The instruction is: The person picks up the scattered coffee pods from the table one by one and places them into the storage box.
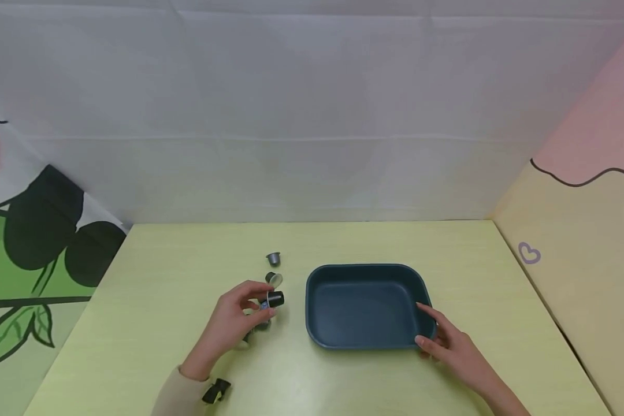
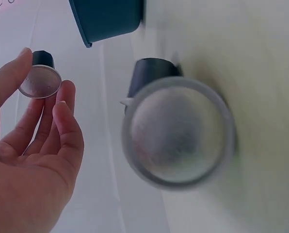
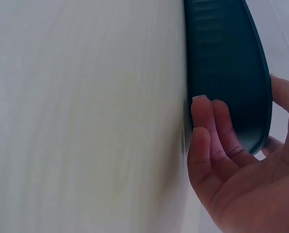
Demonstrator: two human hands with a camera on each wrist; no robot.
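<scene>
My left hand pinches a black coffee capsule between thumb and fingers, to the left of a dark blue tray. In the left wrist view the silvery lid of the held capsule faces the camera. Other coffee capsules lie under and around this hand, partly hidden by it; one with a pale round lid is large and close in that view. My right hand grips the tray's right end, with thumb and a finger at the rim and other fingers against the outer wall.
A grey capsule stands farthest back, with a dark capsule with a pale lid just in front. By the left sleeve is a small black object. A white backdrop rises behind the pale yellow table; printed panels flank it.
</scene>
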